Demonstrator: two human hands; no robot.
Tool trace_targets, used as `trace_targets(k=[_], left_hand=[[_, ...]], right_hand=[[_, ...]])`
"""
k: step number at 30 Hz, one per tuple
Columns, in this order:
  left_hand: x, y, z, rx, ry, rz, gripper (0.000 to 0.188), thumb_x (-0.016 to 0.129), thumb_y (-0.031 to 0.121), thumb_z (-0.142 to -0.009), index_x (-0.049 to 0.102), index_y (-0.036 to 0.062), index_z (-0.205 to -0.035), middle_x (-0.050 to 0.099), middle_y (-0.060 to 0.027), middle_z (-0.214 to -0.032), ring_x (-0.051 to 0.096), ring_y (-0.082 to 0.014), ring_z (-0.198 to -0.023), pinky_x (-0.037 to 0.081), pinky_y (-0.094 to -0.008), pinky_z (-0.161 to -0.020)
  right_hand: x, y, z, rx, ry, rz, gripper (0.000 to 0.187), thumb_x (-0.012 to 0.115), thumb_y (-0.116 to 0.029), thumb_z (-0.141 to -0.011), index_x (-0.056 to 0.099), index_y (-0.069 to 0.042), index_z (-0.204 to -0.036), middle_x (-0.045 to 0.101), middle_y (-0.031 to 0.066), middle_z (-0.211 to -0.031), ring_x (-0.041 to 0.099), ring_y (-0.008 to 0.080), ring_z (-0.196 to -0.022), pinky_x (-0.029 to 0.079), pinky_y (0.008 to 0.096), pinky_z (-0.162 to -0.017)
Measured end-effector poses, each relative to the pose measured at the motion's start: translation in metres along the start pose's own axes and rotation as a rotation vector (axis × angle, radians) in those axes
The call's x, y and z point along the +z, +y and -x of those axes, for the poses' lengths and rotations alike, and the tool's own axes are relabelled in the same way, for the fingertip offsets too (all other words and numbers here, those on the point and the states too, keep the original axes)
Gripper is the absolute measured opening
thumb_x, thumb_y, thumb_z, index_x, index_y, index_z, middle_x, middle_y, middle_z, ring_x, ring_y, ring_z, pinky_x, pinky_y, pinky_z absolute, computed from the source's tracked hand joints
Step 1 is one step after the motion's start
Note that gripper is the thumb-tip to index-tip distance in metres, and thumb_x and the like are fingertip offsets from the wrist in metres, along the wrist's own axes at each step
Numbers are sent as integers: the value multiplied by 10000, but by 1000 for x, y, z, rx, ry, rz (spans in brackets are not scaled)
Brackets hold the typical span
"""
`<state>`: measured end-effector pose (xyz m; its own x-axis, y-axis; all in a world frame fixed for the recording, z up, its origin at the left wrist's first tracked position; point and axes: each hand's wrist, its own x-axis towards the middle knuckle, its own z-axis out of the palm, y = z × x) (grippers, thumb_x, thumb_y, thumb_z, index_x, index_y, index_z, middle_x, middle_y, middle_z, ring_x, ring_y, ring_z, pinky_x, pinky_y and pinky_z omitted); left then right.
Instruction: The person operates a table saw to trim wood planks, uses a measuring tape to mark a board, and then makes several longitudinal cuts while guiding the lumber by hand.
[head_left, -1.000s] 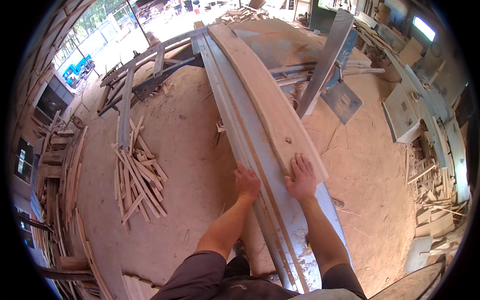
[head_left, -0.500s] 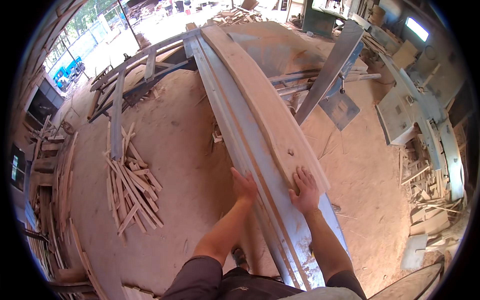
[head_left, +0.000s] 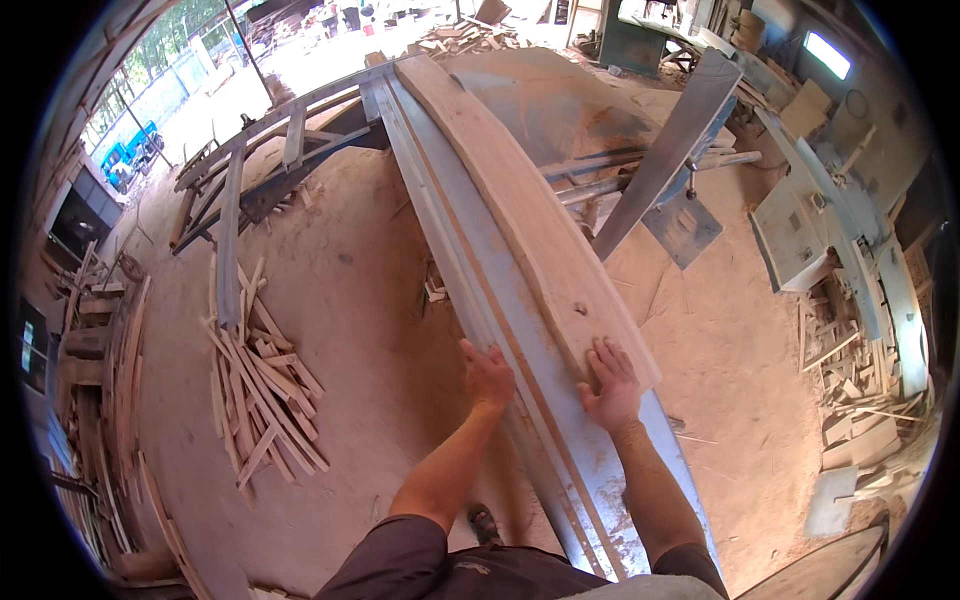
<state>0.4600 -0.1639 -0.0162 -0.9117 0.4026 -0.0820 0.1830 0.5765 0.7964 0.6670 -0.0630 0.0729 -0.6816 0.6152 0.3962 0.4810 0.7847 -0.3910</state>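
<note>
A loose pile of pale, thin wooden strips [head_left: 262,405] lies on the brown, dusty floor [head_left: 365,320] left of the long, blue-grey metal table [head_left: 600,485]. The left hand [head_left: 490,378] is at that table's left edge, thumb apart from the fingers, perhaps as a brace; whether it grips the edge I cannot tell. The long, pale-brown wooden plank [head_left: 525,215], wavy along its left edge, lies lengthwise on the table, which seems to bear most of it. The right hand [head_left: 612,385] spreads flat on the plank's near end, likely to steady it. The plank's near right corner reaches the table's right edge, perhaps beyond. Right of the table, a tilted grey board [head_left: 665,160] stands close, so room looks tighter there than over the floor to the left.
</note>
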Motion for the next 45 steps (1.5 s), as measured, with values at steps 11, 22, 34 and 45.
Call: trace_targets(k=[11,22,34,45], left_hand=[[3,5,-25,-21,-33,-35,727,477,343,-1024,192,-78,-1543,437,-379,-1465,528,-530,-1264,431,-547,-1065],[4,9,-44,37,39,-26,694,474,315,-1032,202,-87,-1529,436,-358,-1440,540,-516,-1229,455,-542,-1026],[5,14,-68,-24,-23,-18,715,469,327,-1041,168,-83,-1544,414,-392,-1465,517,-550,-1258,431,-549,-1068],[11,13,-89,30,13,16,693,513,260,-1020,186,-112,-1504,395,-391,-1436,479,-531,-1277,423,-550,-1062]], right_hand=[[12,1,-22,-18,18,1,565,775,-95,-667,687,-17,-1219,608,159,-1420,508,353,-1383,390,472,-1175],[23,-1,-40,-22,21,-24,550,764,-92,-685,680,-4,-1221,588,154,-1449,500,348,-1390,389,480,-1170],[35,2,-57,35,-8,12,544,767,-116,-709,684,-36,-1240,581,123,-1464,483,329,-1403,368,444,-1192],[43,1,-74,27,-1,10,531,761,-117,-702,692,-22,-1221,588,132,-1453,481,329,-1406,374,441,-1191]])
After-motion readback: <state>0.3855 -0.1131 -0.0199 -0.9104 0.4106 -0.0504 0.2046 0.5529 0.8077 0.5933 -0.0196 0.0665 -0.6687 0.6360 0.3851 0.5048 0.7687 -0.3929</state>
